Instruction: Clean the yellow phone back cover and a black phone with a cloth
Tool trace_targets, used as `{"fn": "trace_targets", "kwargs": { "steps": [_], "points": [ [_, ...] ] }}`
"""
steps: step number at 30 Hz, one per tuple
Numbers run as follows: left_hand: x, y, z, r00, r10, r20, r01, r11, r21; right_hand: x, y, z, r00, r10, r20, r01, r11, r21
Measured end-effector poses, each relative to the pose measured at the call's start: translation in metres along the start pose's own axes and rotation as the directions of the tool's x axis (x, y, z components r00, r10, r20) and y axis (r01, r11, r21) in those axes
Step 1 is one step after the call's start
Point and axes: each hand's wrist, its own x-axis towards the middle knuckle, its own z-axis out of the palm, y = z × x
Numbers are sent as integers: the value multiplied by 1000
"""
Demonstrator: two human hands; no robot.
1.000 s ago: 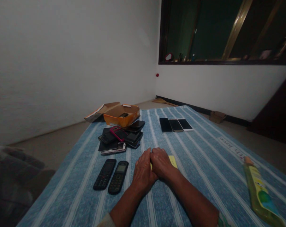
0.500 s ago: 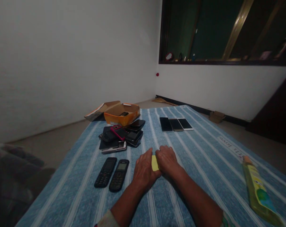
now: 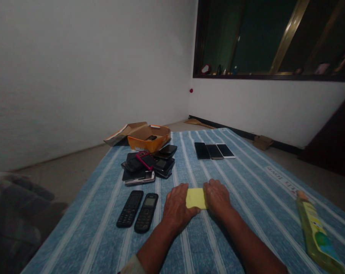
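Observation:
A yellow paper pad [image 3: 196, 198] lies on the blue striped cloth [image 3: 235, 236] between both hands. My left hand [image 3: 176, 207] grips its left edge, with the thumb along the near side. At the right edge my right hand [image 3: 219, 196] holds the pad with bent fingers. Two black keypad phones, one on the left [image 3: 130, 209] and one beside it [image 3: 146, 212], lie left of my left hand. Farther back is a pile of phones with a pink-framed one [image 3: 146, 160] on top.
An open orange box [image 3: 144, 144] with a phone inside stands behind the pile. Three phones [image 3: 214, 151] lie side by side at the back right. A yellow-green bottle [image 3: 318, 236] lies at the right edge.
My right hand has moved right, away from my left hand, and more of the yellow pad shows between them. The view has shifted slightly.

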Motion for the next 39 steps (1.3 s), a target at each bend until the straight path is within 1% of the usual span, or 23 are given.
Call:
{"fn": "trace_targets", "kwargs": {
  "steps": [6,14,18,25,29,32,35,39],
  "points": [
    [0,2,-4,1000,22,21,-22,999,28,-3,5,-6,995,90,50,-89,996,-18],
    [0,3,-6,999,41,27,-42,998,46,3,14,-11,987,94,128,-98,995,22],
    [1,3,-5,999,48,12,-48,997,57,5,18,-14,974,137,180,-148,988,48],
    [1,4,-6,998,59,23,-61,996,66,5,24,-18,962,166,219,-192,976,100],
    [0,5,-7,998,65,28,-67,995,79,7,28,-15,952,210,222,-249,954,166],
    [1,5,-7,998,66,24,-68,994,81,8,27,-12,947,249,202,-290,935,205],
    [2,5,-7,998,59,20,-61,994,89,10,24,-8,948,275,162,-306,926,222],
    [3,7,-8,999,38,26,-40,995,87,14,24,-5,946,286,153,-317,916,245]
  ]
}}
